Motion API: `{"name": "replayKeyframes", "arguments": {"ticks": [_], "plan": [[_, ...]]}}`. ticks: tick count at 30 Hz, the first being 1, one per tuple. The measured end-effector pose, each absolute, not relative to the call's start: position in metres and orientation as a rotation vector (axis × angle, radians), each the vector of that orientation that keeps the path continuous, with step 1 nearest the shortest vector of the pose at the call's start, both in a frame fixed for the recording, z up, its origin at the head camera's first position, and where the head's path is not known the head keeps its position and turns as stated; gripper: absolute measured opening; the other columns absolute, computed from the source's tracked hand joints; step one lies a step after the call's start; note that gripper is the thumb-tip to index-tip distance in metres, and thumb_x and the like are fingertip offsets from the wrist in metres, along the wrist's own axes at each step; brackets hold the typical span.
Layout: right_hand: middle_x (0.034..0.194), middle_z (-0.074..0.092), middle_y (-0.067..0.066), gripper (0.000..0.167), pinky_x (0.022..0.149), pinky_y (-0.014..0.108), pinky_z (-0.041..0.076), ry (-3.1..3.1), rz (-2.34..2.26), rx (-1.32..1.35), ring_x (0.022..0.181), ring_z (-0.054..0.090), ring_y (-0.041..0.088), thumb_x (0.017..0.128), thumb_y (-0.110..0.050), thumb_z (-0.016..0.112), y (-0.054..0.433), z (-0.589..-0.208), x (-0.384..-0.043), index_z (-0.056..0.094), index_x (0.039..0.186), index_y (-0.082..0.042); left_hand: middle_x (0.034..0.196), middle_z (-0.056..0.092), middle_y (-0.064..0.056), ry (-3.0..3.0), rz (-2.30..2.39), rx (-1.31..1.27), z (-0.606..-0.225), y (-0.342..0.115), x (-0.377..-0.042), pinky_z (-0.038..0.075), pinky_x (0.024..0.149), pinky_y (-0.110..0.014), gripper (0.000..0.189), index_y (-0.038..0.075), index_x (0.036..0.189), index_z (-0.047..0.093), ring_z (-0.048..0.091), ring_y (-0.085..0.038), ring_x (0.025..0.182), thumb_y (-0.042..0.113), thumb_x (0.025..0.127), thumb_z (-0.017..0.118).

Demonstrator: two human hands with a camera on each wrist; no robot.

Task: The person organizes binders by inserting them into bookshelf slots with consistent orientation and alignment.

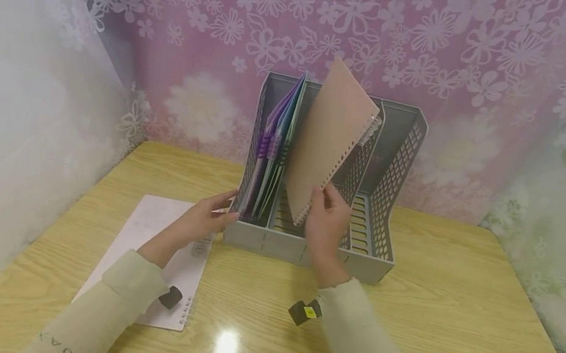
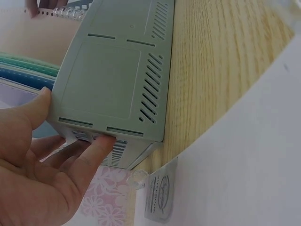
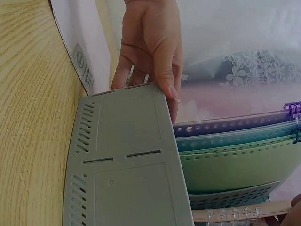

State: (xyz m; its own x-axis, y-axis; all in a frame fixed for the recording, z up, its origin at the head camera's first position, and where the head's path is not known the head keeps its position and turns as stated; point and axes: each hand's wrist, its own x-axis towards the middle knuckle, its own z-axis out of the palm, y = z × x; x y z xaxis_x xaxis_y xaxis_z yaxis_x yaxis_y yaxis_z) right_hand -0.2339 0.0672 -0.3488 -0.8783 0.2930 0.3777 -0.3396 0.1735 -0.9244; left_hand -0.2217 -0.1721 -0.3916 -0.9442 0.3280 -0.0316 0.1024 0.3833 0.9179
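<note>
A grey three-compartment magazine file rack (image 1: 251,238) stands on the table. My left hand (image 1: 204,218) grips its left front corner, the thumb (image 2: 43,101) over the top edge and the fingers against the side wall. With my right hand (image 1: 329,218) I pinch a peach loose-leaf notebook (image 1: 332,129) by its ring-bound edge. That notebook leans tilted in the middle compartment, its upper part rising above the rack's back. Purple, blue and green notebooks (image 1: 277,145) stand upright in the left compartment. In the right wrist view, the fingertips of my right hand (image 3: 290,216) show only at the corner.
Flat on the table (image 1: 251,307), left of the rack, lies a pale pink ring notebook (image 1: 126,256) partly beneath my left forearm. The rack's right compartment (image 1: 366,227) holds nothing visible. A pink flowered curtain (image 1: 216,36) hangs behind, with pale cloth on both sides.
</note>
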Motion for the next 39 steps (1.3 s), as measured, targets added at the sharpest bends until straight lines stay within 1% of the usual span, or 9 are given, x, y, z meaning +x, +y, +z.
{"name": "replayKeyframes", "arguments": {"ticks": [6,8,11,13,18,23,28,32,39], "plan": [[0.098,0.071,0.017,0.024,0.048,0.014,0.043,-1.926,1.766,0.041,0.061,0.055,0.012,0.099,-0.013,0.056,0.071,-0.353,-0.235,0.069,0.118,-0.004,0.153,0.024,-0.030,2.422,1.593,0.381,-0.379,-0.169,-0.212,0.045,0.101,-0.050,0.065,0.003,0.154,0.017,0.034,-0.049,0.135,0.020,0.102,0.052],[0.100,0.071,0.017,0.025,0.053,0.013,0.048,-1.892,1.795,0.070,0.066,0.061,0.013,0.100,-0.013,0.055,0.072,-0.353,-0.235,0.068,0.119,-0.004,0.153,0.024,-0.030,2.421,1.595,0.378,-0.378,-0.169,-0.211,0.045,0.101,-0.050,0.066,0.004,0.155,0.017,0.033,-0.049,0.135,0.021,0.102,0.052],[0.109,0.070,0.015,0.027,0.065,0.017,0.056,-1.862,1.833,0.082,0.083,0.068,0.021,0.100,-0.012,0.054,0.073,-0.354,-0.235,0.065,0.123,-0.004,0.153,0.024,-0.029,2.415,1.599,0.376,-0.378,-0.169,-0.212,0.045,0.102,-0.050,0.066,0.005,0.155,0.017,0.033,-0.049,0.136,0.022,0.102,0.053],[0.118,0.068,0.012,0.028,0.074,0.020,0.057,-1.865,1.841,0.066,0.097,0.068,0.023,0.100,-0.011,0.053,0.072,-0.354,-0.235,0.064,0.125,-0.004,0.154,0.024,-0.028,2.414,1.601,0.372,-0.378,-0.169,-0.211,0.044,0.102,-0.050,0.065,0.006,0.155,0.017,0.032,-0.048,0.136,0.022,0.102,0.052],[0.124,0.064,0.011,0.027,0.086,0.026,0.056,-1.900,1.759,0.046,0.109,0.062,0.021,0.099,-0.009,0.053,0.068,-0.354,-0.240,0.065,0.123,-0.002,0.154,0.024,-0.029,2.413,1.613,0.376,-0.379,-0.170,-0.212,0.044,0.102,-0.051,0.065,0.005,0.155,0.017,0.032,-0.049,0.136,0.021,0.102,0.052],[0.119,0.065,0.013,0.025,0.090,0.035,0.054,-1.922,1.676,0.024,0.109,0.060,0.025,0.096,-0.006,0.056,0.063,-0.356,-0.246,0.068,0.117,-0.001,0.154,0.024,-0.029,2.409,1.613,0.379,-0.380,-0.170,-0.214,0.045,0.101,-0.051,0.066,0.005,0.155,0.017,0.033,-0.049,0.135,0.022,0.102,0.052],[0.111,0.068,0.015,0.025,0.084,0.039,0.056,-1.971,1.652,0.002,0.101,0.063,0.026,0.097,-0.007,0.056,0.059,-0.359,-0.251,0.068,0.117,-0.001,0.155,0.024,-0.026,2.418,1.621,0.376,-0.399,-0.175,-0.226,0.046,0.100,-0.050,0.068,0.011,0.156,0.017,0.033,-0.047,0.136,0.027,0.101,0.054],[0.117,0.066,0.014,0.028,0.083,0.039,0.055,-2.027,1.707,-0.023,0.101,0.062,0.025,0.099,-0.011,0.054,0.056,-0.360,-0.253,0.065,0.123,-0.002,0.155,0.025,-0.024,2.428,1.631,0.387,-0.410,-0.179,-0.232,0.047,0.099,-0.048,0.070,0.016,0.156,0.018,0.035,-0.046,0.136,0.032,0.100,0.055],[0.119,0.066,0.015,0.028,0.088,0.039,0.054,-2.078,1.753,-0.074,0.104,0.062,0.026,0.097,-0.009,0.056,0.048,-0.365,-0.260,0.064,0.124,-0.002,0.155,0.024,-0.024,2.413,1.635,0.370,-0.407,-0.176,-0.230,0.047,0.099,-0.049,0.069,0.014,0.156,0.016,0.036,-0.045,0.135,0.029,0.101,0.054]]}}
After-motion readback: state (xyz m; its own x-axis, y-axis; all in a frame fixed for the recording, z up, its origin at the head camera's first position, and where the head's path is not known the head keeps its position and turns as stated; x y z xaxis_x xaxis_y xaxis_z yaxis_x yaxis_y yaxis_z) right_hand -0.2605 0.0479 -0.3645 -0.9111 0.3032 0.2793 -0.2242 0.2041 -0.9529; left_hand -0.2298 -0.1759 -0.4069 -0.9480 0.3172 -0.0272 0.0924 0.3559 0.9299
